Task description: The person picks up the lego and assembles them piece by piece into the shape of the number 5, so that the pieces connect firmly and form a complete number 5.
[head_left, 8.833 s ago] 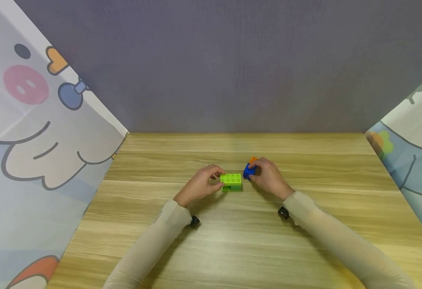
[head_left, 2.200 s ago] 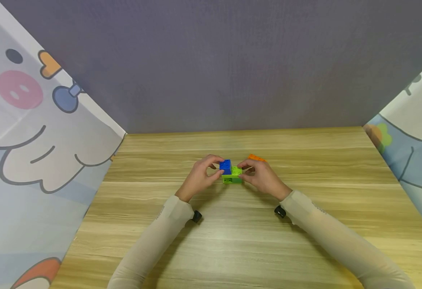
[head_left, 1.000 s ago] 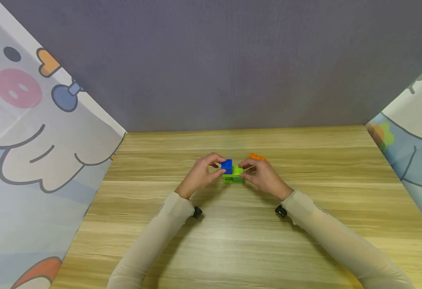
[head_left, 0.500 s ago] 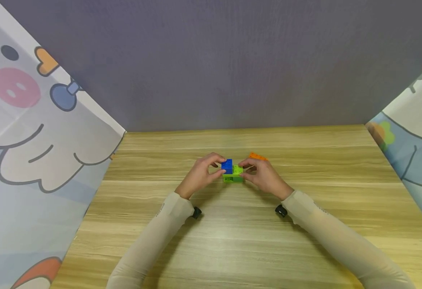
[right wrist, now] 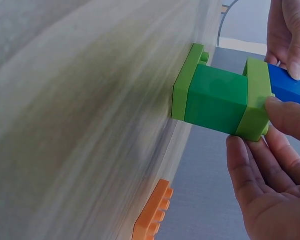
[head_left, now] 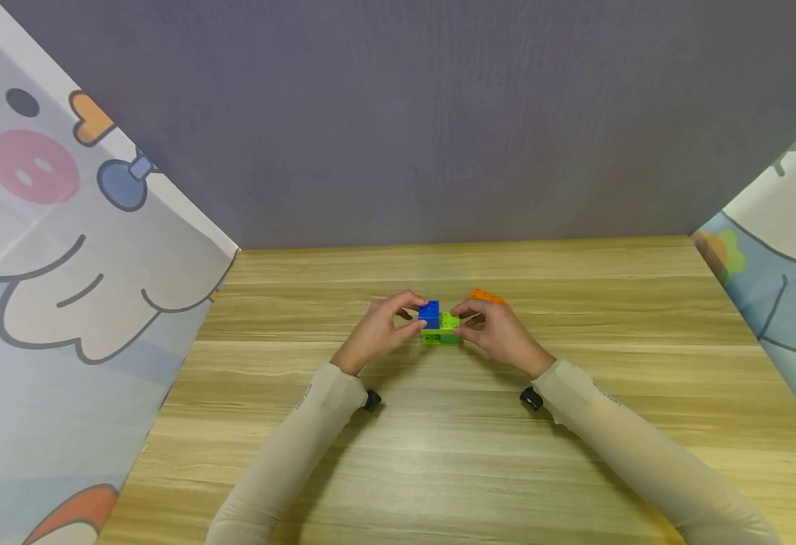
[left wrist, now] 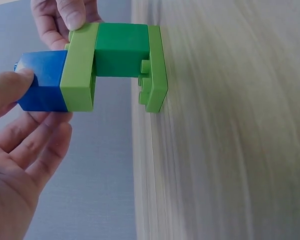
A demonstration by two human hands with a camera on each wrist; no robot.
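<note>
A small stack of toy building bricks stands on the table. At its bottom lies a thin light-green plate point(left wrist: 158, 72), with a dark-green brick point(left wrist: 122, 50) on its right end. Above that sits a light-green brick point(head_left: 449, 321), and a blue brick point(head_left: 429, 314) is on its left end. My left hand point(head_left: 379, 331) pinches the blue brick between thumb and fingers. My right hand point(head_left: 500, 331) holds the right end of the upper light-green brick, thumb on the near side. In the right wrist view the stack's lower plate point(right wrist: 187, 82) rests on the tabletop.
A flat orange brick point(head_left: 488, 296) with studs up lies just behind my right hand, partly hidden by it. The wood-grain table point(head_left: 438, 454) meets a grey back panel point(head_left: 438, 136). Cartoon-printed sheets point(head_left: 63, 303) flank both sides.
Earliest, my right hand held the blue brick by the orange one, right of the stack. The blue brick then came onto the stack's left end. Over the last second, hands and stack barely shift.
</note>
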